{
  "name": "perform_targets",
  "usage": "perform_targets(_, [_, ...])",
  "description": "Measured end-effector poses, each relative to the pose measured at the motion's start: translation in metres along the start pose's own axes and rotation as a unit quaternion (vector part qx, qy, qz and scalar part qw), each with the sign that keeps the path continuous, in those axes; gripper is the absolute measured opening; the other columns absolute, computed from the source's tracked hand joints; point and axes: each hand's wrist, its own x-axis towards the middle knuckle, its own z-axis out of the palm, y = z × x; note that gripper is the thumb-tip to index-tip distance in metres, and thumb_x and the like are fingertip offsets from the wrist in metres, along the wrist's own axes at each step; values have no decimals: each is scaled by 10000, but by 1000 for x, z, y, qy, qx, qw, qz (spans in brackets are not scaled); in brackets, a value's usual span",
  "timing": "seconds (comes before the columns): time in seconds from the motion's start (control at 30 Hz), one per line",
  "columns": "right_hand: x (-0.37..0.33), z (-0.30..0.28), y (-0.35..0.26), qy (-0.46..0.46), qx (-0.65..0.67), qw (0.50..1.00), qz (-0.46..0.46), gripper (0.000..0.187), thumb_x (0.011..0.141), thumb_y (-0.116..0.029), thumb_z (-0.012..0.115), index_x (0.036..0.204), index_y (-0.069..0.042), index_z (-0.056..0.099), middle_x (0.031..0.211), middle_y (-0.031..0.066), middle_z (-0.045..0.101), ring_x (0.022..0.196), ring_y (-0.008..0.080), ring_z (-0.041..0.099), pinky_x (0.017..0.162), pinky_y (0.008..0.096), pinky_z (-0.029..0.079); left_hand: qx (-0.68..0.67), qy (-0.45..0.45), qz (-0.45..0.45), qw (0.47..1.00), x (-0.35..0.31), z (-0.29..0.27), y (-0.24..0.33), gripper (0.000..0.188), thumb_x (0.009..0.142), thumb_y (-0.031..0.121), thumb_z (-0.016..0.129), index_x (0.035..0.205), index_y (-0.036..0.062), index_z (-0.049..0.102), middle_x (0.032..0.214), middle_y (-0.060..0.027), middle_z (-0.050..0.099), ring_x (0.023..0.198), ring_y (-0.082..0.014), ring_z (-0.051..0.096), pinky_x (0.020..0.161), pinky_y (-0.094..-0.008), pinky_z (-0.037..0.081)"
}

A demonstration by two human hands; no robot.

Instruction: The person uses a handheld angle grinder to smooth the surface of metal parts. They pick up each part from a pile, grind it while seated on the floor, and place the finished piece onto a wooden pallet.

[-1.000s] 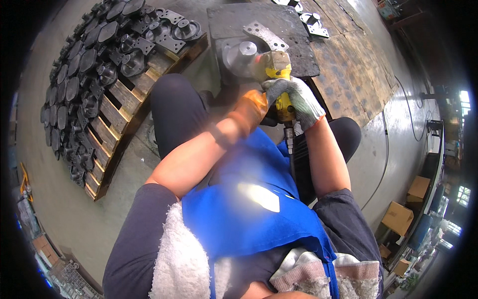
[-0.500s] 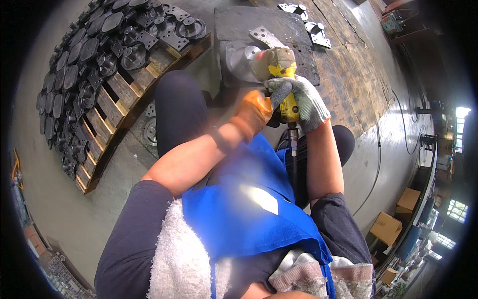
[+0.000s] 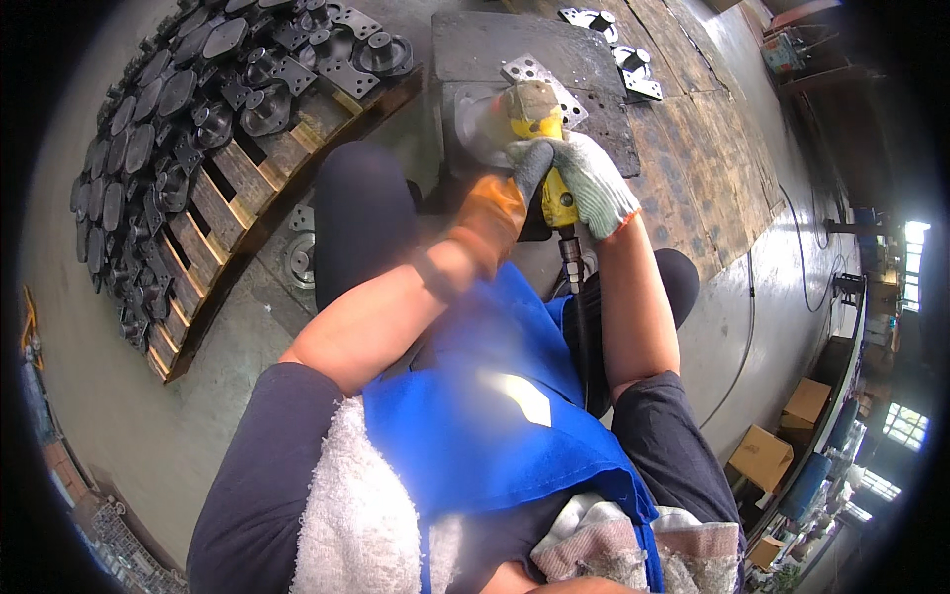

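Observation:
My left hand (image 3: 500,203), in an orange glove with dark grey fingers, closes round the body of a yellow air grinder (image 3: 557,203). My right hand (image 3: 597,180), in a whitish knitted glove with an orange cuff, grips the same tool from the right side. A metal fitting joins its lower end to a black air hose (image 3: 582,342). The tool's head lies over a round metal part (image 3: 478,124), which looks blurred and partly hidden. Behind it shows a flat metal plate with holes (image 3: 535,73). Both rest on a dark work slab (image 3: 475,45).
Many dark metal parts (image 3: 148,129) are heaped on a wooden pallet (image 3: 259,176) at the left. Two metal parts with plates (image 3: 636,71) lie on the wooden boards (image 3: 693,163) beyond the slab. A cable (image 3: 749,327) crosses the floor at right, near cardboard boxes (image 3: 760,457).
Both hands and the grinder have shifted slightly left, its head now further over the round metal part. More of the holed plate shows.

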Motion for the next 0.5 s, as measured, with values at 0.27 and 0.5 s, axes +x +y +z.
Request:
perform_targets(0.27, [-45, -3, 18, 9, 54, 998, 4, 254, 881, -195, 685, 1037, 5, 691, 894, 47, 692, 781, 121, 657, 732, 261, 532, -183, 78, 118, 973, -19, -16, 55, 530, 902, -42, 420, 1407, 109, 476, 1319, -161, 568, 1168, -327, 578, 984, -379, 481])
perform_targets(0.5, [-22, -21, 65, -29, -60, 996, -63, 295, 923, -215, 622, 1084, 22, 691, 949, 70, 706, 867, 157, 672, 801, 275, 539, -17, -73, 14, 997, -12, 12, 30, 545, 919, 8, 490, 1440, 152, 422, 1226, -174, 606, 1023, -361, 638, 848, -389, 538])
